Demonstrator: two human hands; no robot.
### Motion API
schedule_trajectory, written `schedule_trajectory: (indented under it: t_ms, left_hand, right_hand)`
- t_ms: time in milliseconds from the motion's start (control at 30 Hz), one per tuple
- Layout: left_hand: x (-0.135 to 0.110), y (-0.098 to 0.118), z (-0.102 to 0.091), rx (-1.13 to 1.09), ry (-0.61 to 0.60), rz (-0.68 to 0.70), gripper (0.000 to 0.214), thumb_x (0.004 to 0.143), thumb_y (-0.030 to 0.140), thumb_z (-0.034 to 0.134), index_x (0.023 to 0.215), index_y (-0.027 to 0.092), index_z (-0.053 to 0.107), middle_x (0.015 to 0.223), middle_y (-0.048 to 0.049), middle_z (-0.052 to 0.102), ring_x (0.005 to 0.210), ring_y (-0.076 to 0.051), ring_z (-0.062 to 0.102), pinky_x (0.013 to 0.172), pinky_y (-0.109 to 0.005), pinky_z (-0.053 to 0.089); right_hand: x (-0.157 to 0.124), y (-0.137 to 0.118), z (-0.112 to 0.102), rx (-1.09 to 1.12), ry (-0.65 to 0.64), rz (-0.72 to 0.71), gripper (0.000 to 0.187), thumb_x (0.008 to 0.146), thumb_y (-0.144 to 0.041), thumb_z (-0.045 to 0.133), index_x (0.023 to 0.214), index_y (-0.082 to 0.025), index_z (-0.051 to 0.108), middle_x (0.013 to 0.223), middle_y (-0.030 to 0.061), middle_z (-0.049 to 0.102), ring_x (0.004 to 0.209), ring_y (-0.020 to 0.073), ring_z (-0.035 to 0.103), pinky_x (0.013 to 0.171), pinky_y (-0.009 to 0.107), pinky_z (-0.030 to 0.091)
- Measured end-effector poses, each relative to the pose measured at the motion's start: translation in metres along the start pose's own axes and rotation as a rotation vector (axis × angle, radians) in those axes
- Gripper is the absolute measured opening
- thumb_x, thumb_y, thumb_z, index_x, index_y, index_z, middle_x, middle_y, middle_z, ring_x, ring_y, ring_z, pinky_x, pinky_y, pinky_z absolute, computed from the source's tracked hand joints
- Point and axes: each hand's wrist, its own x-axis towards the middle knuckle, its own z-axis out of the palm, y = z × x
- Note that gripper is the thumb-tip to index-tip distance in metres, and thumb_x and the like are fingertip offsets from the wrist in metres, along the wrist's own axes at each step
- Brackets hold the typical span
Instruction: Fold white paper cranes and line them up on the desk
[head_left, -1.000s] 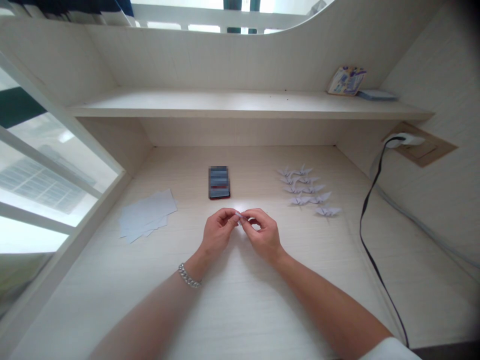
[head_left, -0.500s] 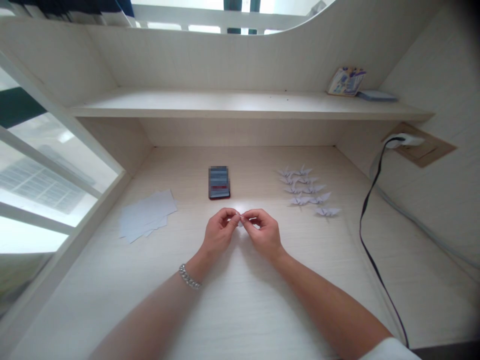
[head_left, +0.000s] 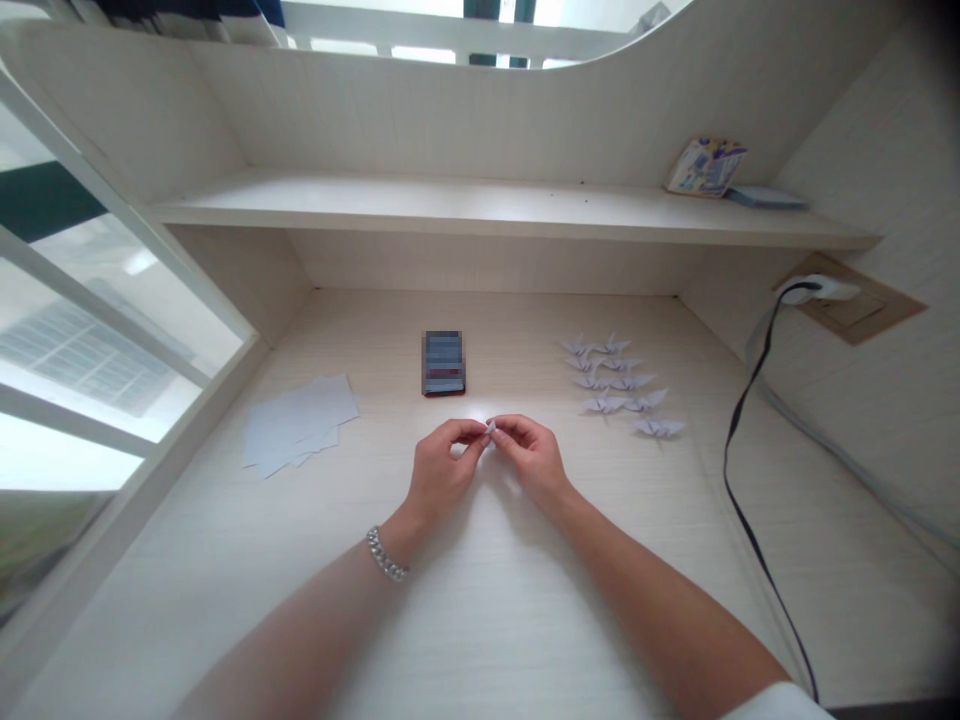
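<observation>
Between my two hands is a small folded white paper (head_left: 490, 428), mostly covered by fingertips. My left hand (head_left: 444, 462) pinches it from the left with thumb and forefinger; a silver chain bracelet (head_left: 385, 556) circles that wrist. From the right, my right hand (head_left: 531, 458) pinches the same paper, its thumb almost meeting the left one. Several folded white paper cranes (head_left: 619, 382) stand in rows to the right of my hands. Loose white paper sheets (head_left: 300, 425) lie overlapping on the left.
A phone (head_left: 443, 363) lies just beyond my hands on the desk (head_left: 480, 620). A black cable (head_left: 739, 500) hangs from the wall socket (head_left: 851, 300) on the right. Above, a shelf (head_left: 420, 205) carries a small printed box (head_left: 706, 167) and a flat bluish item (head_left: 766, 198).
The fingers have shifted on the folded paper, and more of its white tip shows between them. The whole view has swung slightly left.
</observation>
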Motion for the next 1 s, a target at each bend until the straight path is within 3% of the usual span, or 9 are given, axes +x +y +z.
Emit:
schedule_trajectory:
  t_ms: [300,500,800,1000]
  left_hand:
    - [0.0008,0.0044,-0.0018,0.138,-0.045,0.178,0.013,0.074,0.024,0.062,0.086,0.021,0.067,0.086,-0.0061,0.065,0.082,-0.018,0.058,0.072,-0.03,0.047]
    - [0.0005,0.0033,-0.0025,0.139,-0.043,0.21,0.017,0.075,0.022,0.061,0.091,0.023,0.068,0.091,-0.0075,0.063,0.086,-0.019,0.057,0.08,-0.032,0.046]
    - [-0.0003,0.0067,-0.0003,0.042,-0.038,0.153,0.019,0.077,0.021,0.059,0.092,0.025,0.069,0.09,-0.006,0.063,0.084,-0.017,0.058,0.079,-0.03,0.046]
    - [-0.0009,-0.0018,0.0041,-0.124,0.038,-0.04,0.02,0.071,0.025,0.065,0.09,0.018,0.064,0.085,-0.0051,0.065,0.078,-0.016,0.062,0.075,-0.03,0.049]
  right_hand:
    - [0.0021,0.0067,-0.0005,0.113,0.049,-0.008,0.013,0.069,-0.029,0.069,0.079,-0.022,0.071,0.083,0.0034,0.069,0.08,0.0178,0.063,0.077,0.032,0.049]
    - [0.001,0.0074,-0.0009,0.11,0.048,0.027,0.017,0.067,-0.031,0.07,0.082,-0.022,0.071,0.087,0.0049,0.069,0.083,0.02,0.063,0.078,0.036,0.05]
    - [-0.0003,0.0044,-0.0004,0.041,0.024,0.003,0.018,0.07,-0.033,0.067,0.082,-0.021,0.071,0.085,0.005,0.068,0.081,0.0198,0.062,0.077,0.036,0.05]
    - [-0.0012,0.0006,0.0024,-0.025,0.035,0.006,0.017,0.071,-0.033,0.065,0.08,-0.018,0.069,0.075,0.0036,0.068,0.071,0.0165,0.061,0.068,0.029,0.049]
